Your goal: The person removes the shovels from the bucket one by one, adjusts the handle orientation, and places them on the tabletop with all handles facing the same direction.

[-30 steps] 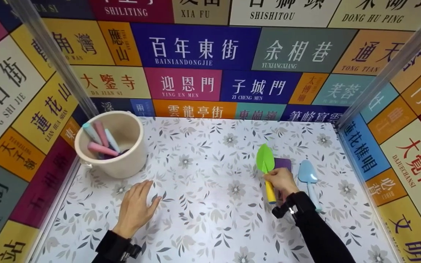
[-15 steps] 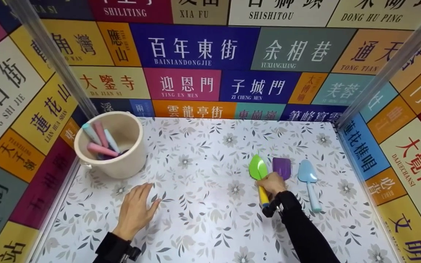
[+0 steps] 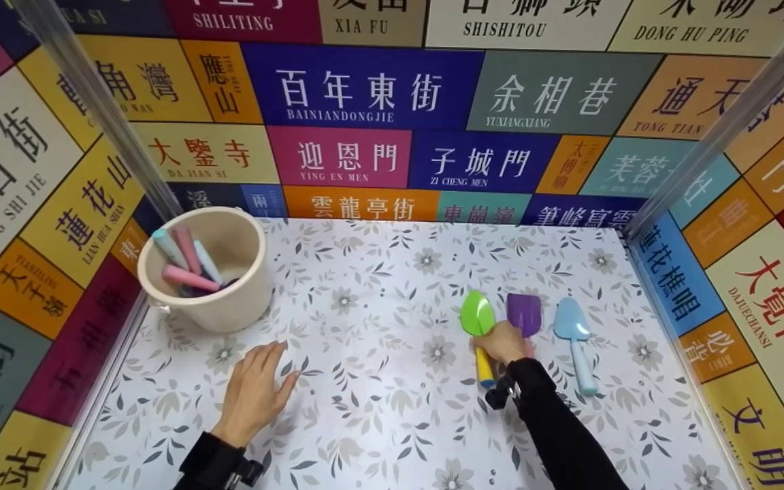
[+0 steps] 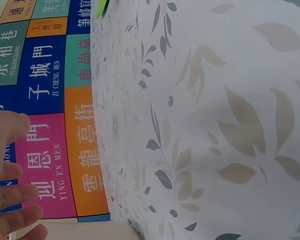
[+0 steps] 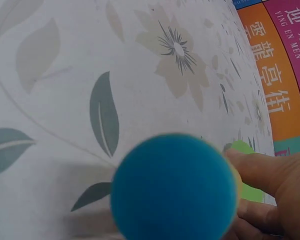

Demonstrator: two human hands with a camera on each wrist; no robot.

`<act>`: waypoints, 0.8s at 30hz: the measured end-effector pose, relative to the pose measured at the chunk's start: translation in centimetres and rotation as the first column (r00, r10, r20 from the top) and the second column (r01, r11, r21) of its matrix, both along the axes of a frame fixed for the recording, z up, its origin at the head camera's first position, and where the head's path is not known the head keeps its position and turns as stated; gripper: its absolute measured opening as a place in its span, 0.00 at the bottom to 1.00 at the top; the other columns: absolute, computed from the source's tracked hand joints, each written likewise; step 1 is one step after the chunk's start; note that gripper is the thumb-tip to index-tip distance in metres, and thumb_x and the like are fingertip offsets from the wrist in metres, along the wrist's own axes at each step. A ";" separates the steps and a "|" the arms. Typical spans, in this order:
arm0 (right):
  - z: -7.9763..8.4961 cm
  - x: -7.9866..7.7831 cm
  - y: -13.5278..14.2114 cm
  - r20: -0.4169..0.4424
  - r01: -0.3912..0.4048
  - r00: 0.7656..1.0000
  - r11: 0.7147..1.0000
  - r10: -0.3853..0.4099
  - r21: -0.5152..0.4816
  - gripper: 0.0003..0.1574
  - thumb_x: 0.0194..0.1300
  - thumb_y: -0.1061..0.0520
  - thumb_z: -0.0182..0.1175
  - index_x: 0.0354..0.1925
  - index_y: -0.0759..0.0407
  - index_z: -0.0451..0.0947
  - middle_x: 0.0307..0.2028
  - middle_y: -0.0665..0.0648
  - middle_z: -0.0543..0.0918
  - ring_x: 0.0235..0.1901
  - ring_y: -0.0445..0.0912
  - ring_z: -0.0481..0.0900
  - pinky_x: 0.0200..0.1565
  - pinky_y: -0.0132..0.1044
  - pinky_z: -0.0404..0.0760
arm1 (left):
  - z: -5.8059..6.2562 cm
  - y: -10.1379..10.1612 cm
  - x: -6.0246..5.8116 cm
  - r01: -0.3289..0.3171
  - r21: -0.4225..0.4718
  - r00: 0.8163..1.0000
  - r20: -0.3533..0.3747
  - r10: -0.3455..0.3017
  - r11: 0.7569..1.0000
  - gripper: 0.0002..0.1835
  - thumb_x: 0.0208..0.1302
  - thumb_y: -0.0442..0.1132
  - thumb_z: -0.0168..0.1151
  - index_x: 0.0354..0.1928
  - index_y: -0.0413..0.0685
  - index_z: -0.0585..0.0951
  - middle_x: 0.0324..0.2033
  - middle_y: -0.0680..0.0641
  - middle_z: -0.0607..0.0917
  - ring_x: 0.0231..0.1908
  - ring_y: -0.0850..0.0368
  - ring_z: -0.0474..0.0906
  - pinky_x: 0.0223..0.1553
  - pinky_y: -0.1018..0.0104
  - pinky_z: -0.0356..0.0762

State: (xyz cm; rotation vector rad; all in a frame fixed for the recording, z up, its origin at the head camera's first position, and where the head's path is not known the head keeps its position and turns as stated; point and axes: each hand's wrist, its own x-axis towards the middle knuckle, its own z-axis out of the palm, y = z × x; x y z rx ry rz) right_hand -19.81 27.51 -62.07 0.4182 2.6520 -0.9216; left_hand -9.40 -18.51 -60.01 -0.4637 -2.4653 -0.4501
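Observation:
My right hand (image 3: 503,341) grips a green toy shovel (image 3: 478,313) near the top of its yellow handle. In the right wrist view the blue end cap (image 5: 175,187) of that handle fills the lower middle, with the thumb and fingers behind it. Just right of the green blade lies a purple shovel (image 3: 524,313), its pink handle mostly hidden by the hand and wrist. A light blue shovel (image 3: 572,320) lies further right, blade pointing away. My left hand (image 3: 256,388) holds nothing; its fingers are relaxed over the table in front of the bucket.
A cream bucket (image 3: 256,279) stands at the back left, several pink and light blue handles (image 3: 191,278) sticking up in it. Printed panels (image 3: 365,88) wall the flower-patterned table (image 3: 365,354) at the back and both sides, with clear posts at the corners.
My right hand has moved left and slightly nearer with the green shovel, uncovering the purple blade. The left hand has stayed in place.

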 end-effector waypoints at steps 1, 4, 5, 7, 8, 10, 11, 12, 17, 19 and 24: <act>-0.1 0.0 0.0 -0.005 -0.003 1.000 1.000 0.003 -0.009 0.18 0.62 0.51 0.72 0.26 0.57 0.75 0.22 0.52 0.77 0.23 0.44 0.76 0.26 0.32 0.74 | 0.0 0.0 0.0 0.000 0.000 1.000 0.001 0.000 1.000 0.29 0.55 0.41 0.79 0.57 0.35 0.83 0.49 0.35 0.88 0.50 0.37 0.84 0.45 0.44 0.83; -0.3 0.0 -0.1 -0.010 -0.010 1.000 0.999 0.010 -0.033 0.17 0.63 0.51 0.72 0.27 0.59 0.76 0.22 0.51 0.76 0.22 0.44 0.75 0.24 0.32 0.74 | -0.2 0.0 0.0 0.001 0.000 1.000 0.014 -0.001 1.000 0.29 0.55 0.41 0.79 0.57 0.34 0.83 0.49 0.35 0.88 0.50 0.37 0.84 0.46 0.44 0.84; -0.3 0.0 -0.1 -0.012 -0.013 1.000 0.999 0.013 -0.035 0.17 0.64 0.52 0.71 0.27 0.59 0.76 0.22 0.51 0.76 0.22 0.44 0.75 0.23 0.32 0.74 | -0.2 0.0 0.1 0.000 0.002 1.000 0.018 0.000 1.000 0.29 0.55 0.41 0.79 0.57 0.34 0.83 0.49 0.35 0.88 0.50 0.37 0.84 0.46 0.44 0.84; -0.1 0.1 -0.1 -0.015 -0.022 1.000 0.999 0.022 -0.035 0.17 0.65 0.52 0.71 0.28 0.60 0.77 0.22 0.52 0.76 0.21 0.44 0.75 0.23 0.32 0.74 | -0.2 0.0 0.1 0.000 0.006 1.000 0.026 0.000 1.000 0.29 0.55 0.42 0.79 0.57 0.34 0.83 0.49 0.35 0.88 0.50 0.37 0.84 0.46 0.44 0.84; -0.1 0.1 0.0 -0.017 -0.030 0.999 0.999 0.030 -0.031 0.17 0.65 0.52 0.71 0.29 0.61 0.77 0.23 0.52 0.76 0.22 0.44 0.75 0.22 0.32 0.74 | -0.3 0.0 0.1 -0.001 0.008 1.000 0.029 0.001 1.000 0.29 0.55 0.42 0.79 0.57 0.34 0.83 0.50 0.35 0.88 0.50 0.37 0.84 0.46 0.44 0.84; 0.2 0.2 0.2 -0.026 -0.048 0.999 0.999 0.047 -0.016 0.17 0.66 0.51 0.70 0.33 0.64 0.79 0.24 0.53 0.78 0.23 0.45 0.76 0.24 0.33 0.75 | -0.3 0.0 0.1 -0.002 0.011 1.000 0.031 0.002 1.000 0.29 0.55 0.42 0.79 0.57 0.34 0.83 0.50 0.35 0.88 0.50 0.37 0.84 0.46 0.44 0.84; 0.4 0.3 0.3 -0.034 -0.058 0.998 0.998 0.057 -0.011 0.17 0.67 0.51 0.69 0.35 0.65 0.80 0.26 0.55 0.80 0.24 0.46 0.77 0.25 0.33 0.76 | -0.2 0.0 0.1 -0.002 0.012 0.999 0.032 0.002 1.000 0.29 0.55 0.42 0.79 0.57 0.34 0.83 0.50 0.35 0.88 0.50 0.37 0.84 0.46 0.44 0.83; 0.6 0.4 0.4 -0.042 -0.069 0.997 0.998 0.068 -0.009 0.19 0.68 0.51 0.69 0.38 0.67 0.81 0.28 0.57 0.82 0.26 0.47 0.79 0.27 0.35 0.77 | -0.2 0.0 0.1 -0.002 0.012 0.999 0.032 0.001 1.000 0.29 0.55 0.41 0.79 0.57 0.34 0.83 0.50 0.35 0.88 0.50 0.37 0.84 0.46 0.44 0.83; 2.5 0.9 1.3 -0.087 -0.149 0.985 0.989 0.147 -0.016 0.30 0.73 0.49 0.65 0.58 0.74 0.79 0.47 0.71 0.88 0.43 0.58 0.86 0.47 0.49 0.86 | 0.0 0.1 0.1 -0.001 0.012 0.999 0.033 0.001 1.000 0.29 0.55 0.41 0.79 0.57 0.34 0.83 0.50 0.35 0.88 0.50 0.37 0.84 0.47 0.44 0.83; 3.3 1.2 1.6 -0.102 -0.177 0.979 0.984 0.175 -0.011 0.33 0.74 0.49 0.63 0.62 0.75 0.76 0.51 0.73 0.86 0.46 0.60 0.87 0.50 0.53 0.86 | 0.1 0.1 0.0 -0.003 0.010 0.999 0.039 0.002 1.000 0.29 0.55 0.41 0.79 0.57 0.34 0.83 0.50 0.34 0.88 0.50 0.37 0.84 0.48 0.43 0.83; 4.9 2.1 2.7 -0.199 -0.213 0.955 0.976 0.218 0.046 0.33 0.74 0.50 0.64 0.63 0.74 0.75 0.51 0.74 0.87 0.48 0.64 0.87 0.52 0.57 0.86 | 0.2 0.2 0.0 -0.010 0.007 0.999 0.052 0.009 1.000 0.29 0.56 0.41 0.78 0.58 0.34 0.82 0.51 0.36 0.88 0.51 0.38 0.83 0.48 0.43 0.82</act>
